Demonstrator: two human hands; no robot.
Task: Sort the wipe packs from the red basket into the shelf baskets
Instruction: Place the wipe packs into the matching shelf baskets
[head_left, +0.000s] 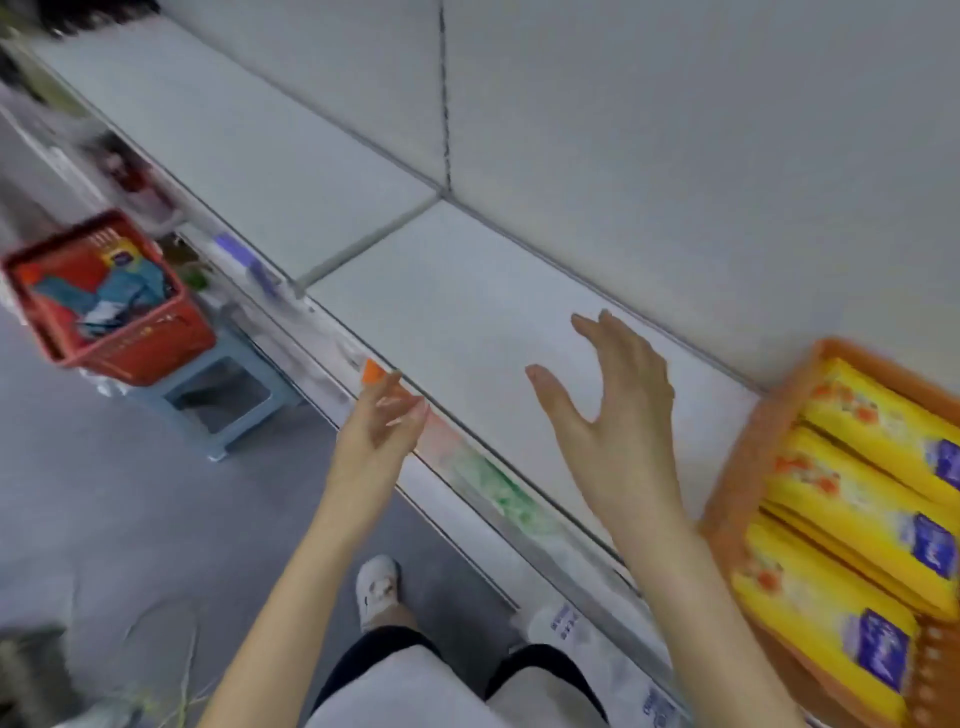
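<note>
Orange shelf basket (748, 467) cut off at right edge; red basket (156, 358) contents motion-blurred

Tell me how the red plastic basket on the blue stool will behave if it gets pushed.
The red plastic basket sits on a small blue plastic stool and appears to overhang it, so a sideways push may well slide or tip it off. Its perforated walls look thin, so it probably flexes. It holds only a few blue wipe packs, so it is likely light.

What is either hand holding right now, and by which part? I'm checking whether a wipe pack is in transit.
Nothing is held: the left hand and right hand are both open and empty.
</note>
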